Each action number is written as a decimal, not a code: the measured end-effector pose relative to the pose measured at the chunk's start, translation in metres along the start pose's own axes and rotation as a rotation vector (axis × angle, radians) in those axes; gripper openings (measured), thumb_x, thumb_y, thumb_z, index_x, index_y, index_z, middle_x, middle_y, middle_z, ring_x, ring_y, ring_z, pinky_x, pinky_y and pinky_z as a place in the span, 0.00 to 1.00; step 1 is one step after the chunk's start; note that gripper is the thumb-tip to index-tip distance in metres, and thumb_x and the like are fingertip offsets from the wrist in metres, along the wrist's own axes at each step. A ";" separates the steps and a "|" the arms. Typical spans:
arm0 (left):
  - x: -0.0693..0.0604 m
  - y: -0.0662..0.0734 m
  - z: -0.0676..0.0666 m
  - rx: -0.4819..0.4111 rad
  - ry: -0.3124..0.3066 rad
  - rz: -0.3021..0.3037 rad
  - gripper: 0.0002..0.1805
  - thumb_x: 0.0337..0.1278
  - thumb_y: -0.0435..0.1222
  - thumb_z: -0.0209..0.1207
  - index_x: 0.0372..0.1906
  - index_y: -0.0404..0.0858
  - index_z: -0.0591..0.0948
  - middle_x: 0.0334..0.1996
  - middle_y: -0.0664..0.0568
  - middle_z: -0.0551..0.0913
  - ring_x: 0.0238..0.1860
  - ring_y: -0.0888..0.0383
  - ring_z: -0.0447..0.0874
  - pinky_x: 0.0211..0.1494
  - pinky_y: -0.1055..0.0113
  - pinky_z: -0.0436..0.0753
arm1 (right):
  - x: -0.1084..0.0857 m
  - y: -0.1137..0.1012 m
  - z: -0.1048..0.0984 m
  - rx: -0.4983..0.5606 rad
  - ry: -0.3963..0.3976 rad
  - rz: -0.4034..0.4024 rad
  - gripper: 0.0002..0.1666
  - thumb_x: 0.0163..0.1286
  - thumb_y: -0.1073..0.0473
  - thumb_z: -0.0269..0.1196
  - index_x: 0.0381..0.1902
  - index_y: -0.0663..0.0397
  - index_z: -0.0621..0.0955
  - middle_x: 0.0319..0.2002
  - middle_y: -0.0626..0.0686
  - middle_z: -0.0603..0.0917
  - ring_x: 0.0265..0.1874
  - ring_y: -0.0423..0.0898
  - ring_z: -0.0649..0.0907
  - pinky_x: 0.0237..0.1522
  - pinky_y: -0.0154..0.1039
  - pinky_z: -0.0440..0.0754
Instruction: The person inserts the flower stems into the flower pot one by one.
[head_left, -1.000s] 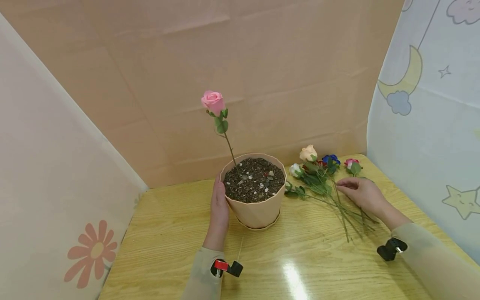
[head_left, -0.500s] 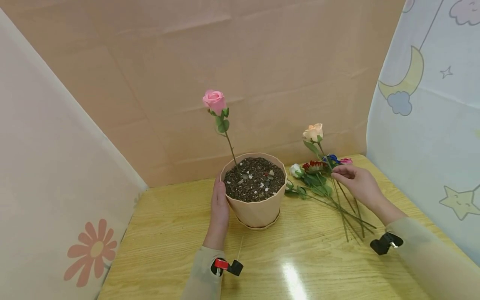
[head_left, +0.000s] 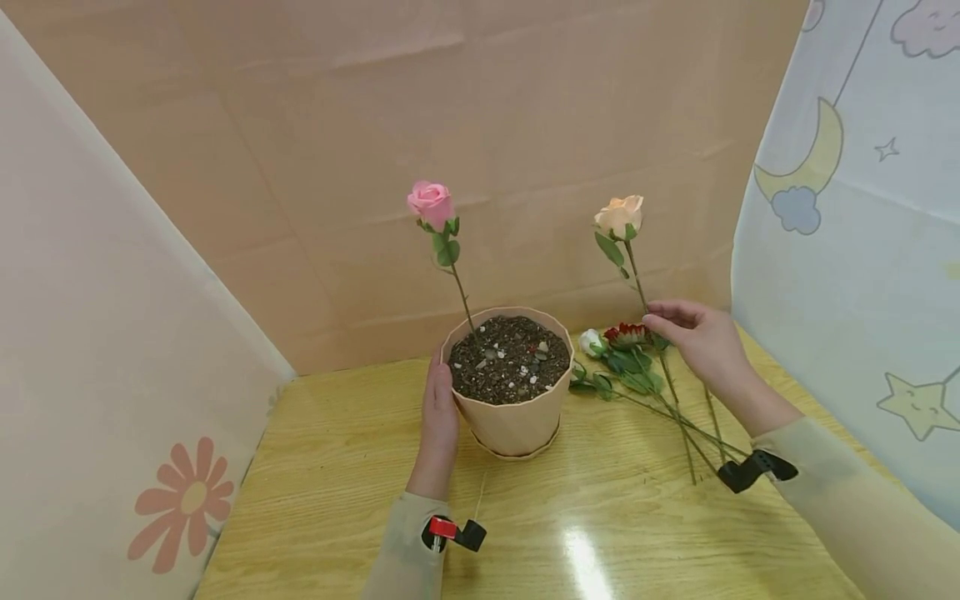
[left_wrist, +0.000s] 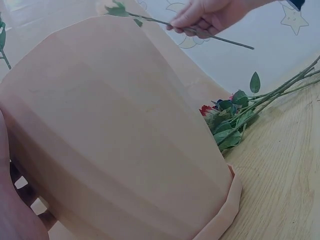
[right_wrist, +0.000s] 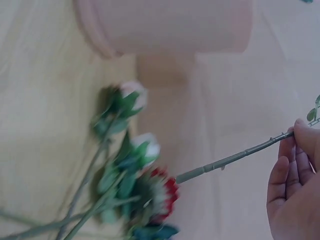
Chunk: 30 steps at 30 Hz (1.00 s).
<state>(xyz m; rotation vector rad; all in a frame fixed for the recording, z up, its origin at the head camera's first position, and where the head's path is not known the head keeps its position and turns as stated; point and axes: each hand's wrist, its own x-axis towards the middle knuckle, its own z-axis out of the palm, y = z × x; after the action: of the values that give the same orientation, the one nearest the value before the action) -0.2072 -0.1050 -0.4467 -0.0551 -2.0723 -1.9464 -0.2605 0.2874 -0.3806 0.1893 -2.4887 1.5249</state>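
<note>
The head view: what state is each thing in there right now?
Pot: upright, holding soil
Pink rose: standing in the soil, tilted
Peach rose: held up, off the table
White rose: lying on the table
Red flower: lying beside the white rose
Loose stems: lying crossed
Left hand: resting against the pot
Right hand: pinching the peach rose's stem

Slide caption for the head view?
Right hand pinches a peach rose; left hand touches a pot holding one pink rose.

Wooden table (head_left: 330, 483), plain tan backdrop (head_left: 330, 175), moon-printed pale cloth (head_left: 840, 283)
</note>
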 end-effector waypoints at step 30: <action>0.001 -0.001 -0.001 -0.020 -0.021 0.054 0.34 0.94 0.54 0.35 0.92 0.47 0.54 0.90 0.47 0.51 0.88 0.43 0.47 0.87 0.37 0.49 | 0.021 -0.119 0.057 0.316 0.025 -0.209 0.20 0.79 0.52 0.74 0.58 0.60 0.89 0.46 0.44 0.90 0.47 0.43 0.86 0.52 0.30 0.82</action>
<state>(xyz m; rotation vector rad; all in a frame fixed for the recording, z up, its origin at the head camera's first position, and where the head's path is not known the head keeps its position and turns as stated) -0.2084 -0.1065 -0.4478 -0.1358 -2.0432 -1.9425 -0.2608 0.1822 -0.2977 0.4623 -2.1171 1.8036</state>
